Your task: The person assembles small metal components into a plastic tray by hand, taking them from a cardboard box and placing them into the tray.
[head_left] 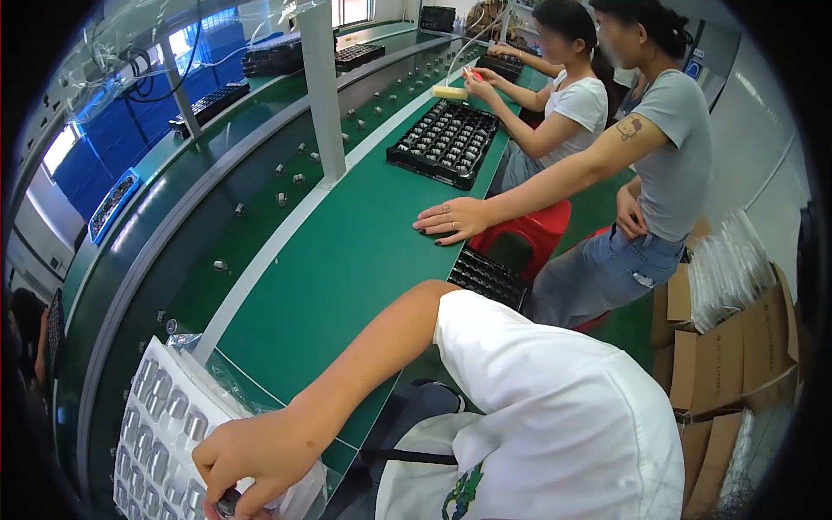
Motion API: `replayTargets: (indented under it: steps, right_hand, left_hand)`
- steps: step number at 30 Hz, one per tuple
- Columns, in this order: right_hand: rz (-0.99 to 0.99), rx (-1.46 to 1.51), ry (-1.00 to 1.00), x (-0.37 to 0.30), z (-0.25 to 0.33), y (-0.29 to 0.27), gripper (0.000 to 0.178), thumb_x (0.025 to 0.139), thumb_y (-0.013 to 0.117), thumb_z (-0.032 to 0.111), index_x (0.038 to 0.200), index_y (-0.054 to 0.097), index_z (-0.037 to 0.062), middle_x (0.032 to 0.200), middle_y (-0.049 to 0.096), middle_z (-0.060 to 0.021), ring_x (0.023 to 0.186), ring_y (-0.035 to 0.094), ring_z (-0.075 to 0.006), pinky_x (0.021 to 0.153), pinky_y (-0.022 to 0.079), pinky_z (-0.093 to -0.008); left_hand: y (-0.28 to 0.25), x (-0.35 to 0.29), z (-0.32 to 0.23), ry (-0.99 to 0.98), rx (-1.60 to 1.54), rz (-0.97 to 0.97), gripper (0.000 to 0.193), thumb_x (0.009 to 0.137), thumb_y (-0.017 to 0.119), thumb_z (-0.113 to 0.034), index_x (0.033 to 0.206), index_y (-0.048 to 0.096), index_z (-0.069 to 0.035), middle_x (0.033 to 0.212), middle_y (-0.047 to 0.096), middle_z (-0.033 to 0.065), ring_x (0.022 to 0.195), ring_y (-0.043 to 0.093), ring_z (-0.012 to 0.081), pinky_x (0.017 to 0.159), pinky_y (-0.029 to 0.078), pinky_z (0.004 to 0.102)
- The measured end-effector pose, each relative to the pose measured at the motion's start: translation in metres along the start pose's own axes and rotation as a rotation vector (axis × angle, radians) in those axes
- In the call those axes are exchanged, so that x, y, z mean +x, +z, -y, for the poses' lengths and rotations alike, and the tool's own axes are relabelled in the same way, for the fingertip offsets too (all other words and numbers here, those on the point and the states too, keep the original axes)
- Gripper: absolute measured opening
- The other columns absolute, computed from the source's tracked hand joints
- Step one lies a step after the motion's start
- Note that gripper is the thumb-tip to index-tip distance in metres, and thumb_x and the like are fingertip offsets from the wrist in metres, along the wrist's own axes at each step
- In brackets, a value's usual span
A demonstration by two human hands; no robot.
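Observation:
My right hand (260,455) reaches down to the lower left from a white sleeve. Its fingers are pinched around a small dark cylindrical metal part (228,503), mostly covered by the fingers and cut by the lower edge. The hand is over a white plastic tray (186,451) with rows of rounded pockets, which look shiny; whether parts sit in them I cannot tell. Clear plastic film (227,381) lies crumpled along the tray's far side. My left hand is out of view.
Small silver parts (220,265) dot the dark green conveyor belt (251,234) left of the green worktable (338,286). A black tray (446,143) of parts lies farther up. A standing co-worker's hand (452,219) rests on the table. Cardboard boxes (732,360) are at right.

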State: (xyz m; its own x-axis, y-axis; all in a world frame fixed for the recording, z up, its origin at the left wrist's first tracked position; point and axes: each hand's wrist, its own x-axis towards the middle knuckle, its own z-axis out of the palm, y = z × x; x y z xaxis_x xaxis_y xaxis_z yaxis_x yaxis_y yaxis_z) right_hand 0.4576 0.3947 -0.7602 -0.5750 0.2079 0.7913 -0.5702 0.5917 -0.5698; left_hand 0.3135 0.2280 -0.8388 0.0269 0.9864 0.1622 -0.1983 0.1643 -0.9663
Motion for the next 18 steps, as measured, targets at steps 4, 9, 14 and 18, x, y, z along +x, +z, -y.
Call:
replayTargets:
  steps: [4, 9, 14, 18]
  right_hand:
    - [0.061, -0.009, 0.104, -0.003, 0.011, -0.011, 0.032, 0.076, 0.079, 0.028, 0.094, 0.075, 0.0026, 0.084, 0.063, -0.013, 0.078, 0.063, -0.0272, 0.065, 0.05, -0.0349]
    - [-0.062, -0.349, -0.056, -0.015, 0.011, 0.004, 0.03, 0.078, 0.077, 0.026, 0.091, 0.066, 0.0008, 0.086, 0.051, -0.0069, 0.082, 0.056, -0.0249, 0.063, 0.048, -0.0341]
    - [-0.107, -0.615, -0.357, -0.02, 0.01, 0.007, 0.024, 0.078, 0.07, 0.023, 0.092, 0.063, 0.0046, 0.085, 0.057, -0.0068, 0.08, 0.056, -0.0233, 0.064, 0.045, -0.0369]
    - [-0.169, -0.582, -0.517, -0.015, 0.029, -0.001, 0.023, 0.078, 0.064, 0.017, 0.097, 0.064, 0.0037, 0.082, 0.056, -0.0053, 0.077, 0.056, -0.0221, 0.065, 0.045, -0.0352]
  left_hand:
    - [-0.008, 0.009, 0.015, 1.142, 1.511, -0.034, 0.04, 0.103, 0.046, -0.026, 0.133, 0.053, 0.0, 0.127, 0.061, 0.0195, 0.111, 0.063, 0.0334, 0.091, 0.054, 0.0393]
    - [0.001, 0.067, 0.05, 1.273, 2.075, 0.103, 0.044, 0.102, 0.048, -0.025, 0.138, 0.049, 0.0, 0.13, 0.059, 0.0181, 0.115, 0.06, 0.0315, 0.096, 0.05, 0.0387]
    - [-0.035, 0.075, 0.09, 0.951, 2.368, 0.281, 0.047, 0.098, 0.054, -0.02, 0.14, 0.048, 0.001, 0.127, 0.058, 0.0146, 0.115, 0.058, 0.0263, 0.1, 0.045, 0.0377]
    - [-0.068, 0.035, 0.095, 0.933, 2.705, -0.08, 0.059, 0.102, 0.047, -0.034, 0.149, 0.038, 0.001, 0.125, 0.058, 0.0115, 0.115, 0.057, 0.0236, 0.101, 0.044, 0.0356]
